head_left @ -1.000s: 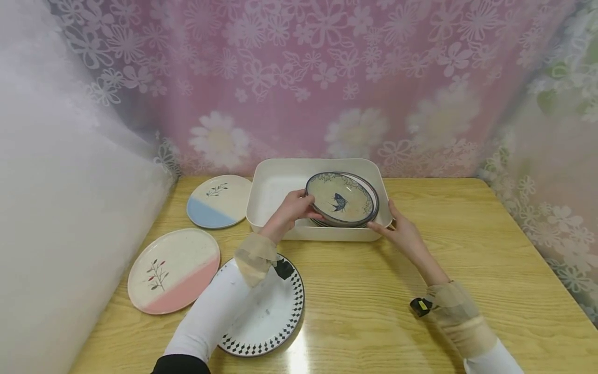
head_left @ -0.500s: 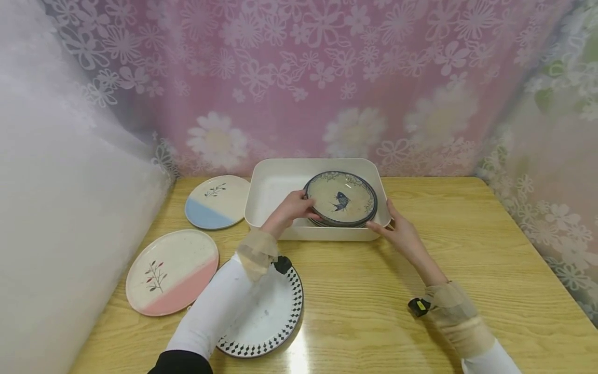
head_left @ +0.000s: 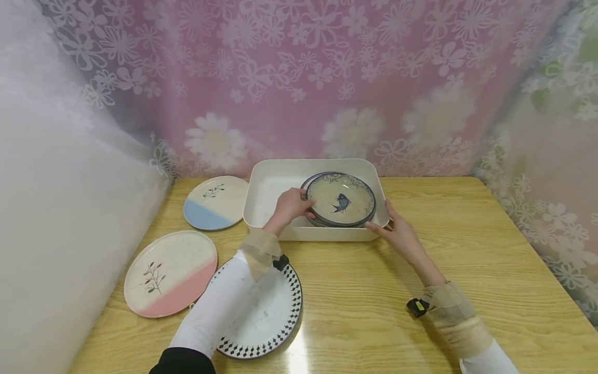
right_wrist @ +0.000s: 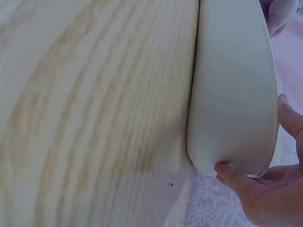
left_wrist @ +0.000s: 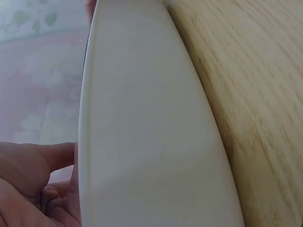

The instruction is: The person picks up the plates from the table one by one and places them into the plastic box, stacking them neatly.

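Note:
A white rectangular bin point(head_left: 322, 235) stands on the table, with a stack of dark-rimmed plates point(head_left: 304, 183) in its right half. On top of the stack lies a beige plate point(head_left: 348, 200) with a blue fish and a dark patterned rim. My left hand point(head_left: 290, 205) reaches over the bin's front wall and pinches this fish plate at its left rim, thumb on top. My right hand point(head_left: 399, 234) holds the bin's front right corner, fingers spread along the outside. In the right wrist view its thumb and fingers touch the white bin wall point(right_wrist: 232, 94).
Left of the bin lies a blue-and-cream plate point(head_left: 217, 203). Nearer is a pink-and-cream plate point(head_left: 173, 272). A large white plate with a black diamond rim point(head_left: 263, 322) lies partly under my left forearm. A pink floral curtain point(head_left: 289, 93) hangs behind the table point(head_left: 355, 301).
The fish plate has slid slightly right over the stack. Lower rims that showed at its right now show at its left. My right hand stays on the bin's corner.

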The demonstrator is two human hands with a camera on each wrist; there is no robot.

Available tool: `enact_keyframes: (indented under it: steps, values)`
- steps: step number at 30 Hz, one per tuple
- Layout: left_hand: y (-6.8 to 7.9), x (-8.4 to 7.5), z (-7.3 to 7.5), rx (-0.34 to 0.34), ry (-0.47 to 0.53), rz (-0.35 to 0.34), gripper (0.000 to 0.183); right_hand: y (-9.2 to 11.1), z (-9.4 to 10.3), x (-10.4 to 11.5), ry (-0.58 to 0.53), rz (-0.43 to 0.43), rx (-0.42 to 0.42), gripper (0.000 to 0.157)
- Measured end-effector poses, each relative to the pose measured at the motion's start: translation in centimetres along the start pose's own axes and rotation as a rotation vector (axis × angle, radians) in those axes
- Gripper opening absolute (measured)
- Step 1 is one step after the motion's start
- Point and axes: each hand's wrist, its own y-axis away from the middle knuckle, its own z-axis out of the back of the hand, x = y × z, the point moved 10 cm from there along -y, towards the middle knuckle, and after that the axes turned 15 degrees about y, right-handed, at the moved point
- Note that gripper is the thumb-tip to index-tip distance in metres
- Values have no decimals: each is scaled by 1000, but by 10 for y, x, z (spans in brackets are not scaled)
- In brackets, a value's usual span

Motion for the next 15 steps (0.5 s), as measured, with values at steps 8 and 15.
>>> enact_keyframes:
  steps: [8, 15]
  values:
    - [1, 4, 1, -13, 102, 26, 58, 1, -1, 0, -23, 5, -2, 101]
    - [-1, 9, -5, 20, 141, 66, 52, 0, -1, -1, -27, 10, -4, 101]
